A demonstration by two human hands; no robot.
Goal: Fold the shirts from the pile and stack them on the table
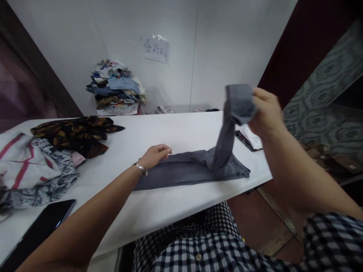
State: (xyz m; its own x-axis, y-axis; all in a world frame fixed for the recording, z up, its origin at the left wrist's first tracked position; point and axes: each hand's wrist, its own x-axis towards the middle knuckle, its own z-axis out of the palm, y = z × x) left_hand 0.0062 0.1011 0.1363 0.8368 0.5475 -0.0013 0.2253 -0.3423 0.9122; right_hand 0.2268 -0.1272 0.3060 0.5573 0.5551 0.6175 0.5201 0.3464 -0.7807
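While the left hand (pixel 155 155) lies flat and open, the right hand (pixel 265 111) pinches the soft grey garment (pixel 187 172).

Before us we have a white table (pixel 176 132). On it lie a folded grey garment (pixel 184 172), a dark brown patterned cloth (pixel 75 134), a white garment with red stripes (pixel 19 160) over a black-and-white printed one (pixel 49 181), a dark phone (pixel 39 230), and a small packet (pixel 249 139) at the right edge.

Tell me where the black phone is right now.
In the head view, the black phone lies at the table's near left corner, just below the heap of striped and printed clothes, beside the left forearm.
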